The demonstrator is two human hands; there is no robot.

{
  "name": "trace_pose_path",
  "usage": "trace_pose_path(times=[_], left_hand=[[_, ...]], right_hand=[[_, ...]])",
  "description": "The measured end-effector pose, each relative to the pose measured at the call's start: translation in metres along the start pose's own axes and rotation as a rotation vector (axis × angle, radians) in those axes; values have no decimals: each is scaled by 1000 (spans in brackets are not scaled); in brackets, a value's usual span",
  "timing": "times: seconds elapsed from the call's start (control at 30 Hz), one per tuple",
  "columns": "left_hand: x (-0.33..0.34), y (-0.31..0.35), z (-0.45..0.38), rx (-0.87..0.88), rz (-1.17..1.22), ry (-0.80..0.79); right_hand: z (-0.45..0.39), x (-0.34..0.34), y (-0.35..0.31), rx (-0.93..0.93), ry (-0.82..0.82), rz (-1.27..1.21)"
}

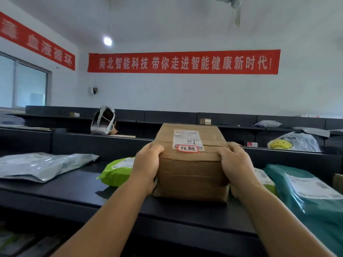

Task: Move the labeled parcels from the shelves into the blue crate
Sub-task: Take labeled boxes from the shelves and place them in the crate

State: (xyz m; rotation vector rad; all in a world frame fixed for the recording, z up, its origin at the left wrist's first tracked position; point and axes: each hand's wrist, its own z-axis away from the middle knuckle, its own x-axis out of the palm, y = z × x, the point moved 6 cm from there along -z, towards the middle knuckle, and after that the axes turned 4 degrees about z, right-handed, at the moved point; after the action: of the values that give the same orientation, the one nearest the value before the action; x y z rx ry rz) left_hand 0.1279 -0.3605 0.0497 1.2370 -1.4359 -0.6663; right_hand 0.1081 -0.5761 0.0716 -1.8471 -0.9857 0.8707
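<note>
A brown cardboard box [191,164] sits on the black shelf [74,188], right in the middle. It has a white label [187,139] on top, and a small red-edged sticker [187,148] just below that. The person holds the box from both sides — the left hand [147,164] on the left edge, the right hand [235,164] on the right edge. The fingers of both hands curl over the top corners and press tight on the box.

A green bag [117,170] lies on the shelf just beside the left hand, partly hidden behind it. A grey bag [40,165] lies flat further left. On the right, a teal bag [304,191] with a white label leans near the right arm.

Behind the shelf, another person's head shows — it wears a white headset [103,123]. A long red banner [183,62] hangs on the far wall.
</note>
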Motion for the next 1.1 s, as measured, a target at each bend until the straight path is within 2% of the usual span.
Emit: trace_pose_path(times=[0.2, 0.5, 0.67, 0.87, 1.1], left_hand=[[1, 6, 25, 157, 47, 67], [4, 9, 57, 233, 86, 144], [14, 19, 66, 251, 97, 119], [39, 25, 76, 271, 102, 71], [88, 19, 93, 269, 180, -138]], right_hand=[[16, -5, 8, -47, 31, -250], [29, -18, 7, -110, 40, -343], [38, -35, -4, -134, 81, -341], [49, -69, -20, -175, 209, -291], [79, -134, -27, -203, 375, -195]])
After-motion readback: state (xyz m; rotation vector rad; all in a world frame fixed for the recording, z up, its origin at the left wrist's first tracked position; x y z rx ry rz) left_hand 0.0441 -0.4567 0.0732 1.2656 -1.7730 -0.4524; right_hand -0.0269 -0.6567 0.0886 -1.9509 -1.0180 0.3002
